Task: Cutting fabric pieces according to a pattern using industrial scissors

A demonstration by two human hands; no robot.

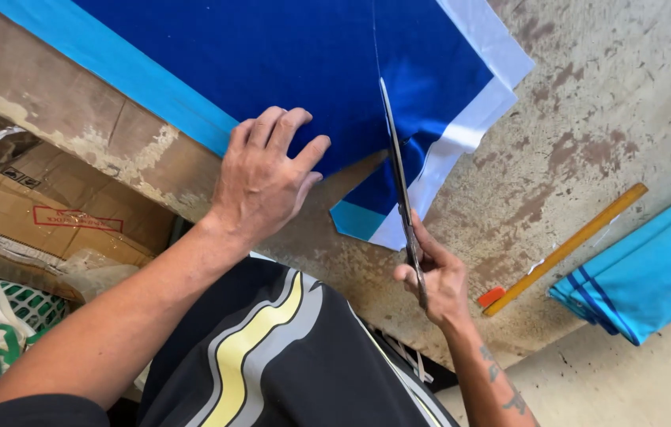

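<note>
The right hand (436,278), low and right of centre, grips the handles of long scissors (400,186) whose blades run up into the dark blue fabric (288,55) filling the top middle of the frame. The left hand (262,175) lies flat and open at centre, fingers spread on the fabric's lower edge — pressing it to the worn table (588,103). At right lie a yellow ruler (568,247) and — beyond it — folded turquoise cloth (652,269); cardboard boxes (51,213) sit at left.
</note>
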